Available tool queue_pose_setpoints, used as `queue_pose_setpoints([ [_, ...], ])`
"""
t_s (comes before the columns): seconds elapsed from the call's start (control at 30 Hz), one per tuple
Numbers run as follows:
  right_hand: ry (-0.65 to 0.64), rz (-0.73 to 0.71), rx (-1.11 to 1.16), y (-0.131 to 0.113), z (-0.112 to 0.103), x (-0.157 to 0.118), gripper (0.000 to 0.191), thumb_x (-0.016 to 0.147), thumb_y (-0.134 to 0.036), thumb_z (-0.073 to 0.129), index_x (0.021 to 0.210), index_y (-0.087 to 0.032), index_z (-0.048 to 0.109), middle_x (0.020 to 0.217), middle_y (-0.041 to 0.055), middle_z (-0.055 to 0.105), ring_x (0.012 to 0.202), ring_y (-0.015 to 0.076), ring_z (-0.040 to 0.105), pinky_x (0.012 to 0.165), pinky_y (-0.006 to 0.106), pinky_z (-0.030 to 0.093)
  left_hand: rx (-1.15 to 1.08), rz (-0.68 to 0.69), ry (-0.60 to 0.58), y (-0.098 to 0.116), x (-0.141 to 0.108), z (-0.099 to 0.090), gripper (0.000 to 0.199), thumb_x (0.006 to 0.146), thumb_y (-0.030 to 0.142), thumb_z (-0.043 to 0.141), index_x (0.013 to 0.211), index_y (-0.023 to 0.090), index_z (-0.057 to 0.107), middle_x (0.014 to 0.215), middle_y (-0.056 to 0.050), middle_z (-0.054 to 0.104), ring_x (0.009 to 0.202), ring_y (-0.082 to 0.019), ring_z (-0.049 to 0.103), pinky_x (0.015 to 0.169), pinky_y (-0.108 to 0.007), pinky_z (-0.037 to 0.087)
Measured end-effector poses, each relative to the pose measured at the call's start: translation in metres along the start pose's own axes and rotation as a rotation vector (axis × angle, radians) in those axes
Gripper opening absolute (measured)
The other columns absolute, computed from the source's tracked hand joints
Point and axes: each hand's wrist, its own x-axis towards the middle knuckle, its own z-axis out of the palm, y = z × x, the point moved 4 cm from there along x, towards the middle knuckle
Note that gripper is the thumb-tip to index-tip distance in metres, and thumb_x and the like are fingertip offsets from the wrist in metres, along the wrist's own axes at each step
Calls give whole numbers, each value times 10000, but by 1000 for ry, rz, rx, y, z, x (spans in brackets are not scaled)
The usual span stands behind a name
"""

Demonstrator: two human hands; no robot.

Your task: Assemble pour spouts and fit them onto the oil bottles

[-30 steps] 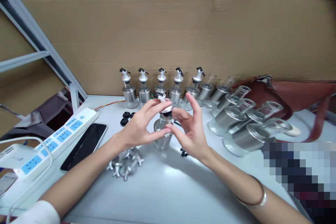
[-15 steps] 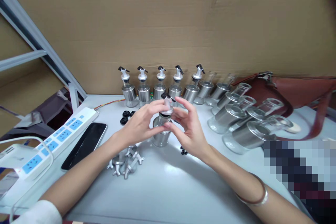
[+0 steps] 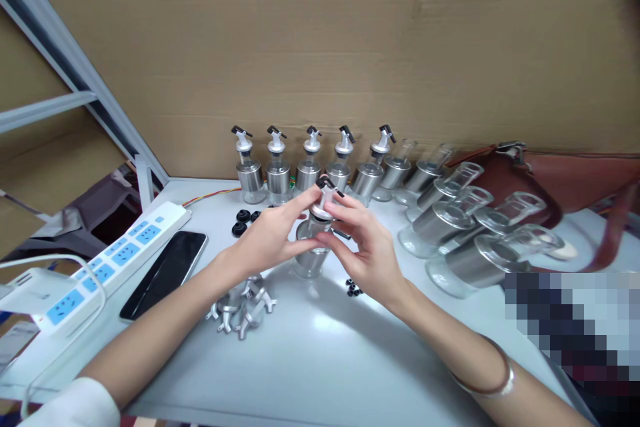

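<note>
A glass oil bottle (image 3: 307, 263) with a steel sleeve stands upright on the table between my hands. In its neck sits a silver pourer spout (image 3: 325, 200) with a black flip lever. My left hand (image 3: 270, 233) is closed around the bottle's neck from the left, its index finger up at the spout and its thumb across the glass. From the right, my right hand (image 3: 367, 247) closes on the spout, fingers at its collar and thumb lower by the neck. The fingers hide part of the neck and collar.
Several capped bottles (image 3: 250, 177) line the cardboard wall; several uncapped bottles (image 3: 453, 217) stand at right before a brown bag (image 3: 565, 177). Loose silver spouts (image 3: 245, 307), black stoppers (image 3: 240, 229) and small black parts (image 3: 354, 288) lie nearby. A phone (image 3: 165, 273) and power strip (image 3: 117, 267) are left.
My right hand's fingers have come in from apart to rest against the spout's collar. My left hand keeps about the same grip. The whole view has shifted slightly.
</note>
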Motion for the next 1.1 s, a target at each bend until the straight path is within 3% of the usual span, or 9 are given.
queue_pose_setpoints([
  [0.23,13,9,14,2,-3,1,413,865,-120,628,1228,-313,585,1213,74,607,1120,209,633,842,363,634,-107,-202,-175,3,1,4,578,914,309,598,1404,285,294,1034,-51,708,804,-188,719,704,-299,569],
  [0.5,-35,-11,-24,0,-7,5,354,867,-121,621,1166,-310,624,1143,61,632,1122,225,633,837,371,627,-5,-195,-210,1,-1,5,540,911,320,600,1358,253,306,862,-26,713,663,-185,711,610,-273,536],
  [0.7,-54,-105,-129,-6,-8,9,279,860,-82,612,1058,-273,657,1050,65,634,916,182,681,756,316,613,26,-192,-204,1,-1,6,393,904,379,608,1206,236,401,894,-33,725,707,-219,738,609,-289,549],
  [0.97,-82,-167,-204,-11,-9,10,244,887,-93,554,1010,-274,663,1040,64,643,863,180,692,688,306,601,8,-230,-218,0,-4,6,318,882,364,640,1080,219,438,986,-90,735,809,-267,754,625,-325,590],
  [1.1,-64,-199,-231,-13,-9,10,263,878,-91,567,1054,-271,643,1057,74,650,861,182,693,701,318,604,-2,-150,-164,1,-3,5,320,893,359,623,1120,218,447,1034,-95,727,814,-247,753,629,-310,590],
])
